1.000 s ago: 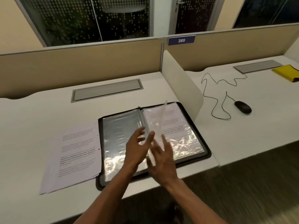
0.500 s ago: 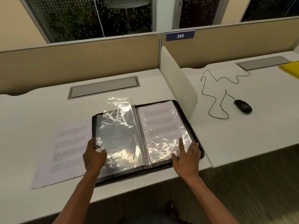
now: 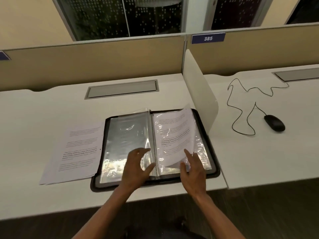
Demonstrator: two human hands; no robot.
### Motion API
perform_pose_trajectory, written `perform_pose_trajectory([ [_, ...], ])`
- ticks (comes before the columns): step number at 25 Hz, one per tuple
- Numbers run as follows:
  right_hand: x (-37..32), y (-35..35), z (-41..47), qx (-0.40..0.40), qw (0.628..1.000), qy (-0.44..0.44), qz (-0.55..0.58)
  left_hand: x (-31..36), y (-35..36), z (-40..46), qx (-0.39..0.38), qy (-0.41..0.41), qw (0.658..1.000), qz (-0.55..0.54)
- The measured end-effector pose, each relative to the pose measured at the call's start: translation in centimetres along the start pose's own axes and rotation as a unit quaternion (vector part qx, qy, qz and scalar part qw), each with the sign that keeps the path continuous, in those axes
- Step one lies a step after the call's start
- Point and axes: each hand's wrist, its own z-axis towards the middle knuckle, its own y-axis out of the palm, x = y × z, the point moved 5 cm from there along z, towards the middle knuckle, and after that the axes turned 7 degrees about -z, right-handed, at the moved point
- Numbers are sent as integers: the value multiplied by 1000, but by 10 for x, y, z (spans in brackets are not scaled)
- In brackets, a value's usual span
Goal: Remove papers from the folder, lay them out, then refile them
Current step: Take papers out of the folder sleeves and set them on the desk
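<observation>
A black zip folder (image 3: 216, 171) lies open on the white desk, with clear sleeves on a spiral spine. The left-hand sleeves (image 3: 124, 135) look empty and shiny. The right-hand sleeve (image 3: 172, 135) holds a printed sheet and curls up off the folder along its right edge. My right hand (image 3: 194, 171) pinches that sleeve near its lower right corner, index finger stretched out. My left hand (image 3: 136, 168) rests on the left sleeves by the spine, fingers spread and relaxed. A stack of printed papers (image 3: 77, 152) lies on the desk just left of the folder.
A white divider panel (image 3: 198, 94) stands right behind the folder's right side. On the neighbouring desk are a black mouse (image 3: 274, 122) and its looping cable. A grey cable hatch (image 3: 120, 89) sits behind the folder. The desk's front edge runs just below the folder.
The flipped sleeve has settled flat on the left. My left hand moved from the folder's left edge to the spine. My right hand now lifts the right sleeve.
</observation>
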Motion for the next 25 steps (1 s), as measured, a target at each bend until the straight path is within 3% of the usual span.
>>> perform_pose_trajectory([
  [3,-17,-15,7,53,997,-13,53,50,57,-5,-101,57,993,5],
  [10,-5,-36,18,100,992,-2,77,73,98,15,-42,51,998,21],
  [14,0,-50,10,118,991,-38,-53,60,99,20,-79,-16,997,-16],
  [17,7,-52,-3,120,975,-138,-129,54,102,28,-117,-39,990,-70],
  [21,8,-29,-15,93,899,-314,-291,53,98,36,-115,-13,988,-97],
  [25,8,-16,-3,26,856,-309,-414,54,94,34,-98,24,991,-92],
])
